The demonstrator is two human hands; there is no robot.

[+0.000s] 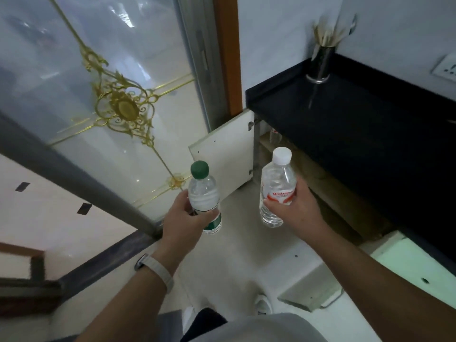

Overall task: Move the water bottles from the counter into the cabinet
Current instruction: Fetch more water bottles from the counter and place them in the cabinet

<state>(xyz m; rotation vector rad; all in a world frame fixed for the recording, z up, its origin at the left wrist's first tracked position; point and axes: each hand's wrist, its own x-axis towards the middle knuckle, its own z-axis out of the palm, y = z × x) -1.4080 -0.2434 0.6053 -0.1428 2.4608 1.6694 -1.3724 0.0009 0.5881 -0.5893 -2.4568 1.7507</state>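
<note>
A frosted glass door with gold scrollwork (118, 107) fills the left. Right of it, a white cabinet door (224, 159) hangs open beneath a black stone counter (357, 114). A shiny metal cup of pale sticks (319, 65) stands at the counter's back corner. A second white door (407, 262) juts out at lower right, cut off by the frame edge.

The left hand (187, 215) curls around a clear plastic bottle with a green cap and green label (203, 193). The right hand (293, 208) grips a clear bottle with a white cap and red-and-white label (277, 183). Both bottles are held caps up in the air before the open cabinet, off the counter.

The cabinet's inside (320, 183) is dim, and a clear object near its top edge is too blurred to name.
</note>
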